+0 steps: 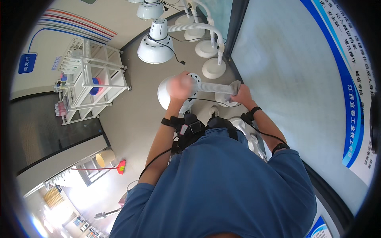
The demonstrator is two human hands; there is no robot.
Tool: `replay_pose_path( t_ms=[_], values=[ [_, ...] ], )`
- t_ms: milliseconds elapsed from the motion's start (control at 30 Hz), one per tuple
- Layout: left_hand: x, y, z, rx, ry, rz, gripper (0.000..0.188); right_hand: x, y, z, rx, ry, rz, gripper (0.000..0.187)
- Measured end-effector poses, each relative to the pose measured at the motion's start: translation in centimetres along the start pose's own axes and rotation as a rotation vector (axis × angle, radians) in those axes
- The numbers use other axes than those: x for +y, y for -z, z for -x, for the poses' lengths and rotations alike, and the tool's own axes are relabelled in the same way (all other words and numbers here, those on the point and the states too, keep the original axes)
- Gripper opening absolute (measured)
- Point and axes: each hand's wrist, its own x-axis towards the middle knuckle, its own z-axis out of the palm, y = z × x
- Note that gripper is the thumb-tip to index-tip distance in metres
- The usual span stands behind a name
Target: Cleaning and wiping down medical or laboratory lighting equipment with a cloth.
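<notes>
A white floor lamp [163, 94] with a dome-shaped head stands in front of me. My left hand [182, 85] is on the top of its head; the fingers are blurred. From the head a white ribbed neck [214, 87] runs to the right. My right hand [242, 95] grips a grey cloth [235, 85], which is wrapped around the right end of that neck. A black cord [212, 99] hangs below the neck. Part of the lamp's round base [226, 100] shows beneath.
More white lamps [156, 49] stand beyond, their round bases [214, 68] along the right wall [278, 79]. At the left is a white trolley [93, 71] with bottles and a blue-and-pink bowl [95, 85]. A red dustpan [121, 167] and a beige bin [105, 158] are on the floor lower left.
</notes>
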Motion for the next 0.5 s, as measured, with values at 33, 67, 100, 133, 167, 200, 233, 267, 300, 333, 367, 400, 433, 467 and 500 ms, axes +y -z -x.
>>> replay_pose_path(
  t_ms=[33,67,100,133,167,200,233,267,300,333,367,400,433,467,500],
  values=[
    [-0.5,-0.1,0.2,0.012,-0.017,-0.011,0.018,-0.7,0.4,-0.2,-0.135,-0.014,0.006,0.04],
    [-0.3,-0.2,0.0,0.015,-0.025,-0.003,0.018,-1.0,0.6,-0.5,-0.126,-0.015,0.014,0.04],
    [-0.1,-0.2,0.0,0.022,-0.031,-0.01,0.02,-1.5,0.8,-0.8,-0.164,0.021,0.06,0.036],
    [0.2,-0.3,-0.1,0.028,-0.036,-0.018,0.023,-2.0,0.9,-1.1,-0.203,0.057,0.106,0.033],
    [0.1,-0.1,0.0,0.035,-0.036,-0.017,0.023,-3.5,1.1,-1.4,-0.203,0.063,0.11,0.033],
    [0.0,0.0,0.2,0.048,-0.029,-0.026,0.024,-5.8,1.6,-1.7,-0.248,0.077,0.133,0.033],
    [0.1,0.0,0.3,0.057,-0.027,-0.032,0.024,-7.7,1.5,-1.9,-0.29,0.085,0.157,0.033],
    [0.7,-0.1,0.3,0.055,-0.029,-0.028,0.024,-9.2,0.7,-2.3,-0.213,0.135,0.105,0.033],
    [1.6,-0.3,0.1,0.04,-0.038,-0.058,0.025,-10.5,-0.3,-2.7,-0.132,0.177,0.055,0.034],
    [1.7,-0.3,0.1,0.033,-0.039,-0.097,0.025,-13.5,0.0,-3.2,-0.164,0.176,0.083,0.036],
    [1.4,-0.2,0.1,0.034,-0.038,-0.1,0.025,-16.3,0.9,-3.8,-0.193,0.177,0.109,0.037],
    [1.2,-0.2,0.2,0.05,-0.005,-0.094,0.026,-17.3,0.9,-4.0,-0.188,0.173,0.105,0.037],
    [1.0,-0.3,0.3,0.066,0.028,-0.088,0.027,-18.0,1.0,-4.4,-0.255,0.174,0.01,0.038],
    [0.9,-0.2,0.4,0.06,0.023,-0.09,0.027,-18.2,0.9,-4.7,-0.321,0.175,-0.086,0.038],
    [0.6,0.0,0.5,0.053,0.047,-0.036,0.024,-18.1,0.8,-4.6,-0.316,0.17,-0.091,0.038]
  ],
)
